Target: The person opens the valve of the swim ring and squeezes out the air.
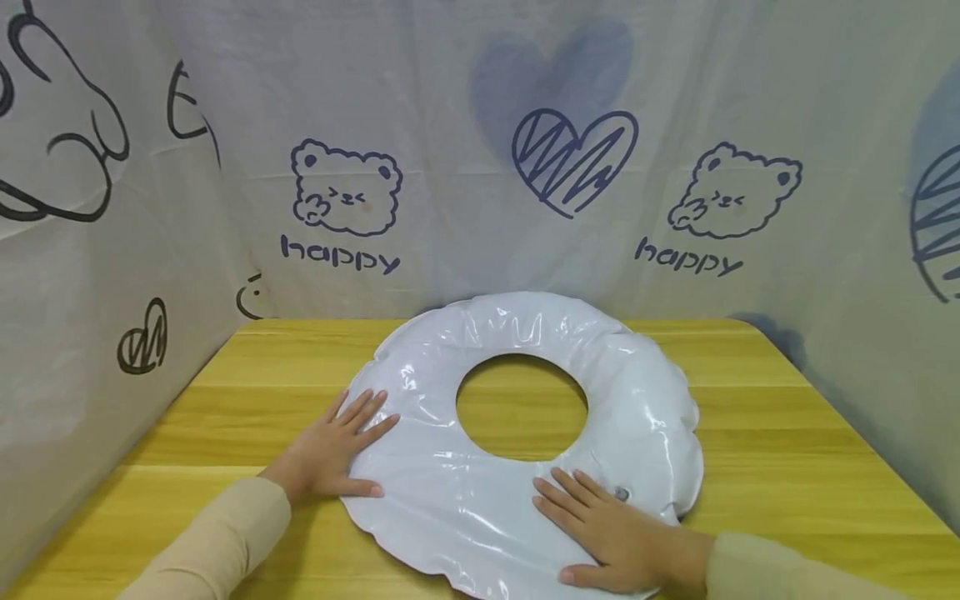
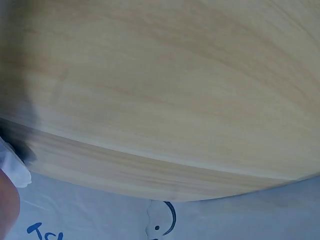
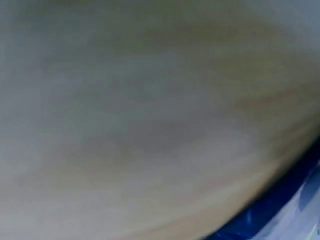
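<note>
A white, glossy inflatable swim ring (image 1: 517,321) lies on the wooden table (image 1: 780,417), puffed up at the back and right and flatter toward the front. My left hand (image 1: 333,454) rests on its left edge, fingers spread and straight. On the flatter front right part lies my right hand (image 1: 618,533), palm down with fingers extended. A small clear valve (image 1: 622,493) shows just behind the right hand's knuckles. In the left wrist view, only a sliver of the ring (image 2: 15,167) and of the hand (image 2: 7,205) appear at the left edge.
A pale curtain (image 1: 450,217) printed with bears, hearts and the word "happy" hangs behind the table and along both sides. Table surface shows through the ring's hole. The right wrist view is blurred, with a dark blue strip (image 3: 270,200) at lower right.
</note>
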### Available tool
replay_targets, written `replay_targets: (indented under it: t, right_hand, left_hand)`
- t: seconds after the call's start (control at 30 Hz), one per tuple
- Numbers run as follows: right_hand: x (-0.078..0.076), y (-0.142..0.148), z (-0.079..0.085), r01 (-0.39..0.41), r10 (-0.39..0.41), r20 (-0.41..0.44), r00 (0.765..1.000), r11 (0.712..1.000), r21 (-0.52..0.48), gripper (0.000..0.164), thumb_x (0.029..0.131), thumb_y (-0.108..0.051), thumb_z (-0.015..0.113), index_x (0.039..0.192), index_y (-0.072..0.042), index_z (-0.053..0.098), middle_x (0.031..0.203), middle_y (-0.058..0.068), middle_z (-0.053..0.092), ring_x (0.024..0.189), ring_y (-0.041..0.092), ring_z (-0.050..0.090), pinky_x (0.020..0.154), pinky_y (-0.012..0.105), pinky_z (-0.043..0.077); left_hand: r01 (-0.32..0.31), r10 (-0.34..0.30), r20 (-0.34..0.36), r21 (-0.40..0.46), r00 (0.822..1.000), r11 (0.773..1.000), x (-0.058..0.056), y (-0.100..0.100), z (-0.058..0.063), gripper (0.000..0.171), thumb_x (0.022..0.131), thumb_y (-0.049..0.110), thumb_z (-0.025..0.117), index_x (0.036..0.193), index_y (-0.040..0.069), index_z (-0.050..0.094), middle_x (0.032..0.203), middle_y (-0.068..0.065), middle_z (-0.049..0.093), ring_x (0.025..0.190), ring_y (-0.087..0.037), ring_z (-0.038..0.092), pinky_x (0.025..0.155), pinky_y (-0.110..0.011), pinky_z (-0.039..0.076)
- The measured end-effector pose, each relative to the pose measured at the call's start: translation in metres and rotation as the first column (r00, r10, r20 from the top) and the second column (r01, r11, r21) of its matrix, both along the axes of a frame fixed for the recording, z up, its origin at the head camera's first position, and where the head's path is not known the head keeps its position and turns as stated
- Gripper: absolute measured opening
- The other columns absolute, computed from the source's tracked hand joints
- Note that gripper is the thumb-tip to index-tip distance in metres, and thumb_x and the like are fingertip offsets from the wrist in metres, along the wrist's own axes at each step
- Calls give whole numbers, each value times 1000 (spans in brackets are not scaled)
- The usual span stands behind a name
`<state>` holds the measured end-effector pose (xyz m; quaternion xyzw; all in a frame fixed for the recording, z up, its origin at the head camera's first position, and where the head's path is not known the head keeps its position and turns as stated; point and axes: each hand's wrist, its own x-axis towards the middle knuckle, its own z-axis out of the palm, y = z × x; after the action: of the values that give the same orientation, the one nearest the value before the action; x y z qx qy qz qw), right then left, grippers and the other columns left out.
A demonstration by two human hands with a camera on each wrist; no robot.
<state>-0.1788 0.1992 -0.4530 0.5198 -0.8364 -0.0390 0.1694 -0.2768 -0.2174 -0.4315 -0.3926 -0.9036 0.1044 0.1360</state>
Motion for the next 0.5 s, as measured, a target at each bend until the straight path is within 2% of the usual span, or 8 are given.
replay_targets:
  t: [0.17, 0.3, 0.4, 0.5]
  right_hand:
    - [-2, 1, -5, -1, 2, 29, 1000, 999, -34, 72, 94, -50, 41, 146, -4, 24, 152, 15, 27, 136, 37, 29, 116, 28, -9]
    - [-1, -1, -6, 27, -25, 47, 999, 999, -46, 72, 94, -52, 41, 147, -5, 25, 152, 13, 27, 136, 36, 29, 115, 27, -10]
    - [0, -4, -7, 56, -53, 64, 997, 997, -57, 72, 94, -51, 42, 146, -6, 25, 152, 14, 28, 136, 36, 29, 115, 26, -12]
    - [3, -9, -9, 97, -89, 106, 990, 993, -69, 71, 94, -51, 42, 147, -7, 25, 152, 13, 28, 136, 38, 29, 113, 24, -16]
  left_hand:
    - [-11, 10, 41, 27, 999, 1000, 2, 1, 2, 93, 75, 78, 41, 143, 14, 37, 151, -20, 26, 137, -39, 28, 109, -59, 18]
    - [-22, 19, 77, 40, 997, 999, 6, 6, 7, 91, 78, 73, 45, 143, 10, 35, 151, -22, 25, 138, -40, 26, 109, -58, 16]
    - [-6, -2, 99, 79, 995, 997, 14, 16, 9, 84, 83, 61, 49, 143, 4, 33, 150, -25, 24, 139, -41, 23, 110, -58, 15]
    - [22, -41, 117, 156, 992, 987, 27, 34, 7, 78, 86, 50, 50, 141, -2, 32, 149, -28, 24, 138, -43, 22, 109, -59, 16]
